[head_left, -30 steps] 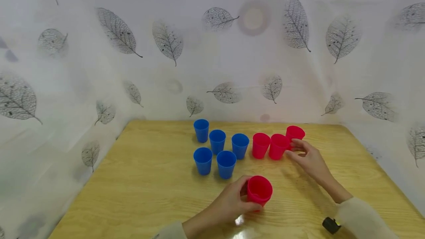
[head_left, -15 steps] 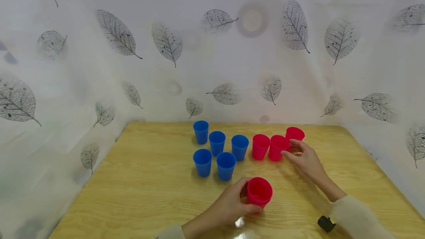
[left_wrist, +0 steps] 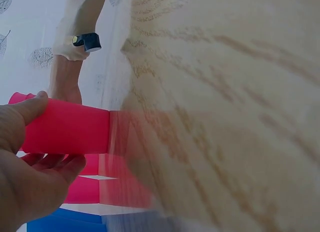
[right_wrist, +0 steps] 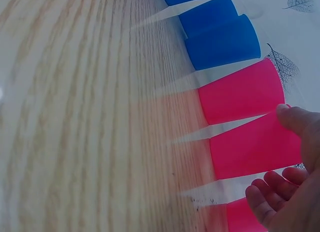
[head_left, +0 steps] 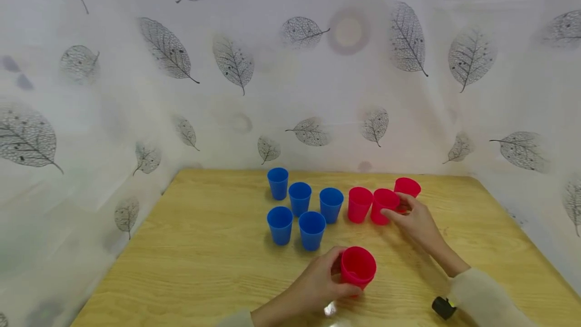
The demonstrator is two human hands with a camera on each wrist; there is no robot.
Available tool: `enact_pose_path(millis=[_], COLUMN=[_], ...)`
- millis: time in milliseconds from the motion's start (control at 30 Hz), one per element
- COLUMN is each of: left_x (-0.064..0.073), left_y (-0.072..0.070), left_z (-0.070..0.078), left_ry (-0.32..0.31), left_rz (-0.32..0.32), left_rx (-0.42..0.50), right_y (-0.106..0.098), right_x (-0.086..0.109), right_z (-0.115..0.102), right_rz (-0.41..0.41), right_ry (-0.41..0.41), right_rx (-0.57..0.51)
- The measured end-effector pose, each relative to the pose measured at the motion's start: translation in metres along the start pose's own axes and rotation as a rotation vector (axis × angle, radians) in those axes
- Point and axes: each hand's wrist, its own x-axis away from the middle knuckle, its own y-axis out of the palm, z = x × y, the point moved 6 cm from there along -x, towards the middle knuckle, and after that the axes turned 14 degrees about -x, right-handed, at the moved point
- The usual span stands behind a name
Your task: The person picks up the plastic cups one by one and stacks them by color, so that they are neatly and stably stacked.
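Near the front of the table, my left hand point(head_left: 317, 284) grips nested red plastic cups point(head_left: 358, 265) from the left side. A doubled rim shows on these nested cups point(left_wrist: 70, 127) in the left wrist view. Further back, my right hand point(head_left: 418, 220) reaches around a red cup point(head_left: 382, 212), thumb in front at its rim. The right wrist view has this red cup point(right_wrist: 255, 147) between thumb and fingers, with a small gap on the finger side. Another red cup point(head_left: 360, 206) stands to its left. One more red cup point(head_left: 408, 185) is behind the right hand, partly hidden.
Several upright blue cups point(head_left: 300, 199) stand left of the red ones, in two loose rows on the wooden table point(head_left: 204, 246). A leaf-patterned curtain point(head_left: 254, 110) encloses the table's back and sides. A small black device point(head_left: 443, 308) sits by the right sleeve.
My right hand has shifted slightly left, bringing its thumb from beside the red cup to in front of it. The left hand keeps its hold on the nested cups.
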Motion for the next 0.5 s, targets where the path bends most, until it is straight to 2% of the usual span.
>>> enact_pose_path(millis=[200,500], left_x=[0.0003,0.0021], left_y=[0.0008,-0.0009], left_z=[-0.0010,0.0005], left_ry=[-0.012,-0.002], left_rz=[-0.001,-0.006], left_rx=[0.000,0.017], right_y=[0.0015,0.0021], right_x=[0.0009,0.0006], right_z=[0.0015,-0.0022], right_rz=[-0.003,0.000], right_ry=[0.023,-0.020], right_rx=[0.016,0.028])
